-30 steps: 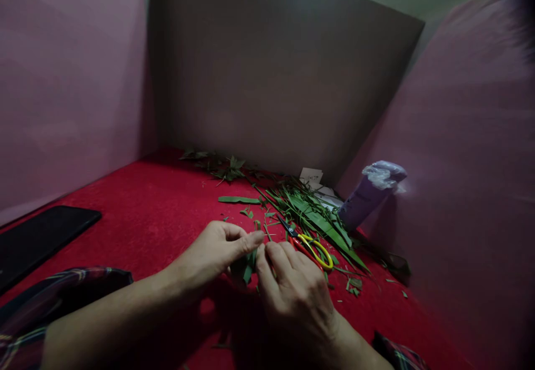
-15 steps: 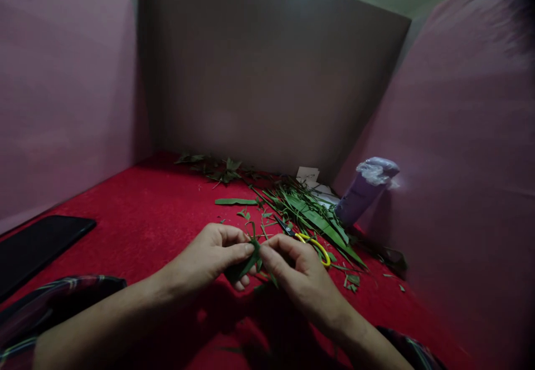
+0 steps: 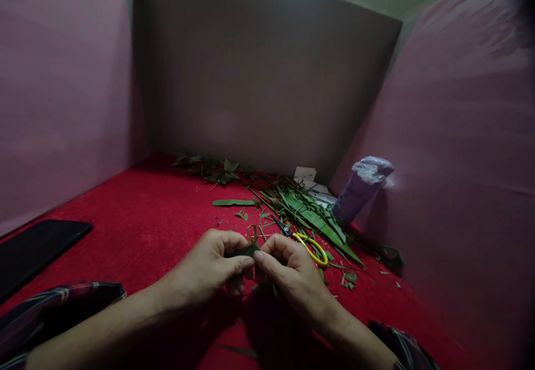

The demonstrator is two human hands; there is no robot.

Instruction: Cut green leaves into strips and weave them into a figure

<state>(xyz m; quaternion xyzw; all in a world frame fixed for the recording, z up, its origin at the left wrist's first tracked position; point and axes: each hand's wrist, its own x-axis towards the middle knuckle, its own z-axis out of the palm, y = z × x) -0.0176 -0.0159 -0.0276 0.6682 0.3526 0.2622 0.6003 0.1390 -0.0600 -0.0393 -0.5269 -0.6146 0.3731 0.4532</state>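
My left hand (image 3: 211,267) and my right hand (image 3: 292,272) meet over the red cloth (image 3: 137,214), fingertips pinched together on a small folded green leaf strip (image 3: 246,249). Most of the strip is hidden between the fingers. Just beyond my right hand lie scissors with yellow and red handles (image 3: 311,246), blades pointing away to the left. Behind them spreads a pile of long green leaves (image 3: 309,214).
A black phone (image 3: 35,247) lies at the left edge. A purple tube with a plastic-wrapped top (image 3: 359,189) leans by the right wall. Leaf scraps (image 3: 217,169) and a white paper slip (image 3: 305,175) sit near the grey back board. Pink walls close both sides.
Both hands have drawn slightly nearer together and now pinch the leaf strip tighter; the strip, which stuck out before, is now mostly covered by the fingers. The view has shifted a little.
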